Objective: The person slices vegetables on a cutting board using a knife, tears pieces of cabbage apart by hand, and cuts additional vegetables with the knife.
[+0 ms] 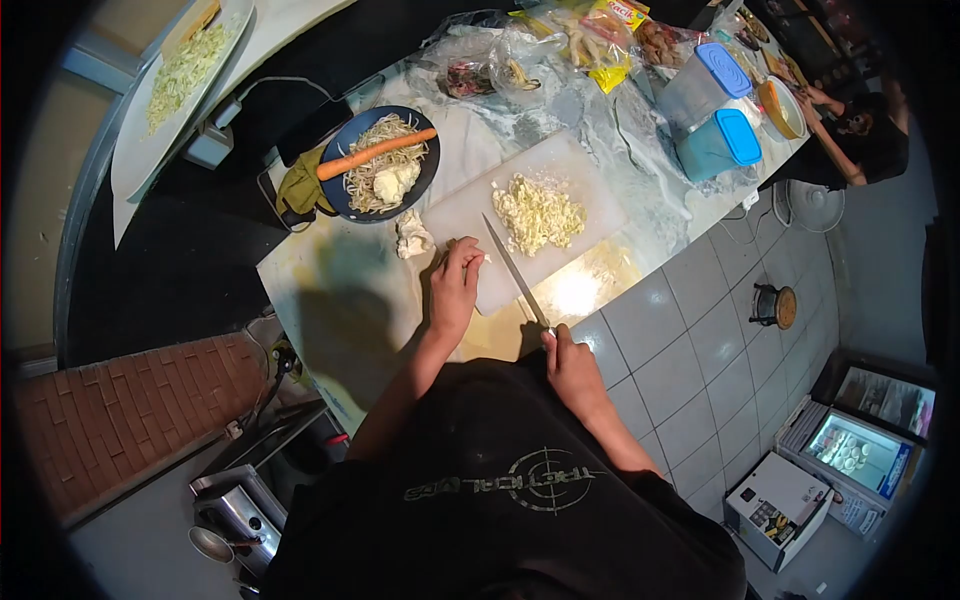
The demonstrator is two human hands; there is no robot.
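My right hand point(570, 358) is wrapped round the handle of a long knife point(515, 272), whose blade lies over the white cutting board point(590, 190). At the board's left edge, my left hand point(456, 285) has its fingers bent together near a small pale piece; what they hold, if anything, is too small to tell. Chopped pale vegetable point(537, 214) is heaped on the board beyond the blade. A whitish chunk point(412, 234) rests just left of the board. Behind it, a dark plate point(343, 196) bears bean sprouts point(372, 170), a carrot point(385, 150) and a pale yellow lump point(397, 182).
Plastic bags point(480, 65) of food lie along the counter's far side. Two blue-lidded containers point(718, 145) and a bowl point(785, 108) stand at the right. Another person point(850, 130) is beyond them. A white tray point(135, 165) with shredded vegetable is at the upper left.
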